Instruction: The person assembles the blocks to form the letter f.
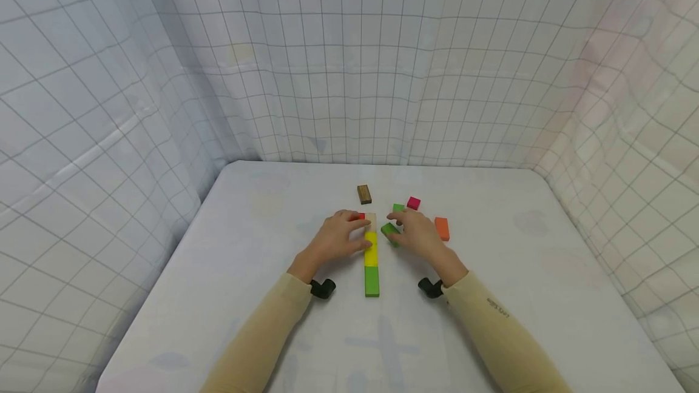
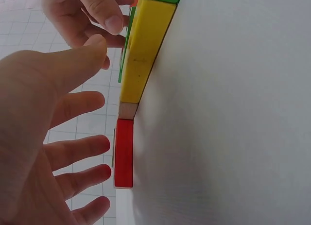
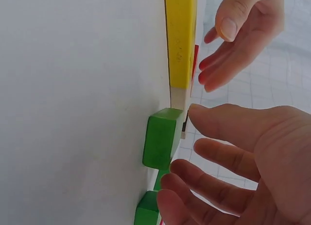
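Observation:
A row of blocks runs away from the person: a light green block [image 1: 372, 282] nearest, then a yellow block [image 1: 371, 256], then a pale wood block [image 1: 371, 218] with a red block [image 2: 124, 152] at its left. Beside the row, my left hand [image 1: 337, 236] has its fingers spread and holds nothing; its thumb is close to the yellow block. My right hand [image 1: 419, 234] hovers over a loose green block [image 3: 161, 140], thumb and fingers loosely bent around it without a visible grip. Another green block [image 1: 398, 207] lies past its fingertips, partly hidden.
A brown block [image 1: 364, 194] lies beyond the row. Toward the back right is a pink-red cube [image 1: 413, 203], and an orange block [image 1: 442, 229] sits right of the right hand. White grid-patterned curtains [image 1: 349, 71] enclose the white table [image 1: 251, 217] at the back and sides.

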Demonstrator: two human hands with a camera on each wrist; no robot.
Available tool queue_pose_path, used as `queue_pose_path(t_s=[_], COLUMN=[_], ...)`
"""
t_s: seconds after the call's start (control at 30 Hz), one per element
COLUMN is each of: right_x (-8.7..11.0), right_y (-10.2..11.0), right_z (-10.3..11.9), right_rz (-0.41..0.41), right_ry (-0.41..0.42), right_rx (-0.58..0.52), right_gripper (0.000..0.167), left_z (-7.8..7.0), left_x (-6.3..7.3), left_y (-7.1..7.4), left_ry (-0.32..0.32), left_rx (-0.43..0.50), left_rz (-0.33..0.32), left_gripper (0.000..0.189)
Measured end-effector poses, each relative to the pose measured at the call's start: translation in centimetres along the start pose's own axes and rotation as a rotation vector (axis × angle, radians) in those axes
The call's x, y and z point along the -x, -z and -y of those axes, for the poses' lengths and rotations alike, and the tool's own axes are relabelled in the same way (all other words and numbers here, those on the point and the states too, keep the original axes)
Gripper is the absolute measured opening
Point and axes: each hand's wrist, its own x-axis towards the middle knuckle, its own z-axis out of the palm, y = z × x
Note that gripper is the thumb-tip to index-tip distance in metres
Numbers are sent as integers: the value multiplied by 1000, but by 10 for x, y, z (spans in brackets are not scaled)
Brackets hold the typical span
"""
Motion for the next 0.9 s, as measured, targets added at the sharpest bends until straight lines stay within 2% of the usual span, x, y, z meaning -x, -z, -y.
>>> queue_pose_path(t_s=[0.27, 0.43, 0.53, 0.9], right_x=[2, 4, 5, 3], right_y=[-6, -6, -6, -10], right_z=[-2, 1, 3, 2], right_rz=[-18, -27, -28, -13], right_ry=[-51, -69, -76, -114], right_rx=[-5, -35, -54, -55], right_gripper=[51, 52, 52, 51], left_z=[0, 0, 2, 2], left_x=[3, 1, 1, 3], left_y=[-4, -6, -8, -9], left_ry=[-46, -84, -89, -96], left_rx=[-29, -34, -43, -107], left_rz=[23, 62, 83, 87], left_gripper=[61, 64, 68, 77])
